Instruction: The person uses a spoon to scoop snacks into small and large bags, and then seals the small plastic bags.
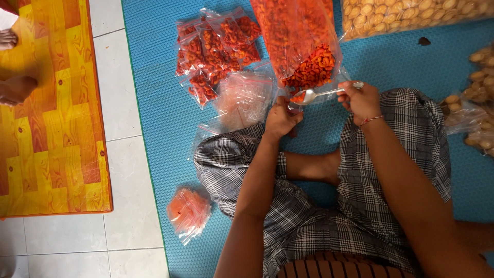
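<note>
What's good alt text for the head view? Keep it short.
Seen from above, a person sitting on a blue textured mat holds a metal spoon of orange-red snack pieces in the right hand over a small clear plastic bag pinched by the left hand. A large clear bag of the same snack and filled small bags lie ahead.

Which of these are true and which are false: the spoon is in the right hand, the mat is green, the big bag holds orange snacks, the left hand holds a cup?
1. The right hand holds a metal spoon. True.
2. The mat is green. False: it is blue.
3. The big clear bag holds orange snacks. True.
4. The left hand holds a cup. False: it pinches a small clear plastic bag.
</note>
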